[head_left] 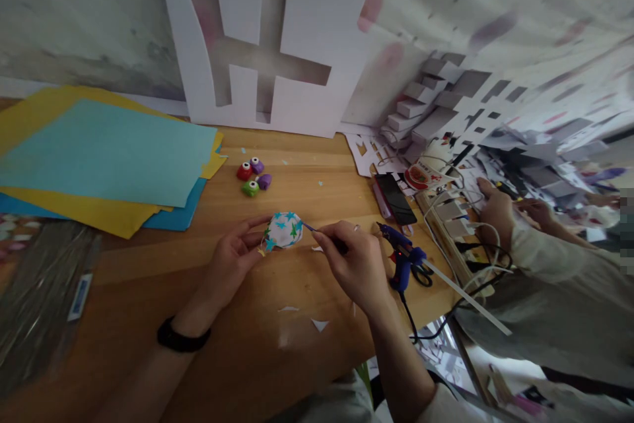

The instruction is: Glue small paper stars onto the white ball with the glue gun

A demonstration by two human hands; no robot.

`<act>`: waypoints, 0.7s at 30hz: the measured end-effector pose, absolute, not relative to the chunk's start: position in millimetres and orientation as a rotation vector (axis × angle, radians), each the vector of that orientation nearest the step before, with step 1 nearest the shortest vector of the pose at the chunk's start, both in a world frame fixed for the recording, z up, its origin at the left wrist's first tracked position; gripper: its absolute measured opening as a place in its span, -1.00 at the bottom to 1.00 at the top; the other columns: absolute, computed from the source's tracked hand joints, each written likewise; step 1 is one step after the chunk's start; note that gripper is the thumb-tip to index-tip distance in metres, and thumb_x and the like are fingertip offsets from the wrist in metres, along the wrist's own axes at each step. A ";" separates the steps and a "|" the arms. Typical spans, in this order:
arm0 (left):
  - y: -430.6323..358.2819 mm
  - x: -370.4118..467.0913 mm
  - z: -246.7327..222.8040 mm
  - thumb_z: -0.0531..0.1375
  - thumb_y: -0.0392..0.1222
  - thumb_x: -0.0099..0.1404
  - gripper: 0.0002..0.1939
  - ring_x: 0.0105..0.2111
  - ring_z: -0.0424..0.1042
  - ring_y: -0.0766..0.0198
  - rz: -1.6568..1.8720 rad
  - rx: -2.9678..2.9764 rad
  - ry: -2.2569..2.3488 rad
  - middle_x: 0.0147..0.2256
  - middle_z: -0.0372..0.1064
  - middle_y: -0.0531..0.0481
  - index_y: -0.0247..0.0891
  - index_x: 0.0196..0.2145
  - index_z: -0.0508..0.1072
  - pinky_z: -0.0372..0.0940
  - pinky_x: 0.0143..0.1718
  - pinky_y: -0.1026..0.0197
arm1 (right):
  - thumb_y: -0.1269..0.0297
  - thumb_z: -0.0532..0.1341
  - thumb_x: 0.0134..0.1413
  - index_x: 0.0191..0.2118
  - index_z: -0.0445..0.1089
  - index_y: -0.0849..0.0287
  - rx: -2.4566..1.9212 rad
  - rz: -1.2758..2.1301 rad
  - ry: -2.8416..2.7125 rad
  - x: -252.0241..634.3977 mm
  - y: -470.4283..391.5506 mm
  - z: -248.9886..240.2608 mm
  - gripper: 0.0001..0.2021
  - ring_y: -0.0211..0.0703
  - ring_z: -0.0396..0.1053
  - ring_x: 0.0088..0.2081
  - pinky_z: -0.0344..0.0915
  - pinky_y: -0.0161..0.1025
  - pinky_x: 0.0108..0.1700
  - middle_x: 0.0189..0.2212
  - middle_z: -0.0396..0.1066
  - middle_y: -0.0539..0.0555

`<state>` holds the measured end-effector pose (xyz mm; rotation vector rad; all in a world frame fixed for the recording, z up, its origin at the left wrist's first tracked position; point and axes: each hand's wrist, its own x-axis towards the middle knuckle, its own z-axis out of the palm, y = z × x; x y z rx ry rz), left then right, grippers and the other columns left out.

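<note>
In the head view my left hand grips the edge of a small rounded white paper piece with blue and green stars on it. A small yellow shape lies at its lower left edge, by my fingertips. My right hand pinches a thin dark blue pointed tool. Its tip is at the right edge of the star-covered piece; whether it touches I cannot tell. A blue hot glue gun with a long white glue stick lies just right of my right hand.
Small coloured craft punches stand beyond my hands. Coloured paper sheets are stacked at left, above a clear plastic pack. White paper scraps lie in front. A phone, power strip and a co-worker's hand are at right.
</note>
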<state>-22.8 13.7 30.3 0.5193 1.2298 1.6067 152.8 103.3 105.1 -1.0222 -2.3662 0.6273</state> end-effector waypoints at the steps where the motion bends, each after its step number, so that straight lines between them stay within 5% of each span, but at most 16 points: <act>1: 13.7 -22.6 30.4 0.43 -0.28 0.04 -0.56 -0.23 0.59 0.12 1.607 0.519 1.227 -0.24 0.63 -0.04 -0.15 -0.07 0.57 0.44 -0.15 0.17 | 0.32 0.21 0.23 -0.39 0.48 0.16 -1.021 0.632 -2.366 152.3 103.1 104.1 -0.82 -0.20 0.39 -0.44 0.21 -0.30 -0.39 -0.51 0.47 0.03; 21: 13.7 -22.7 28.8 0.42 -0.24 0.06 -0.55 -0.25 0.59 0.16 1.596 0.571 1.243 -0.27 0.62 -0.01 -0.13 -0.05 0.56 0.44 -0.14 0.19 | 0.30 0.21 0.24 -0.35 0.48 0.16 -1.020 0.658 -2.338 149.8 104.5 99.4 -0.85 -0.22 0.36 -0.45 0.19 -0.31 -0.39 -0.48 0.47 0.02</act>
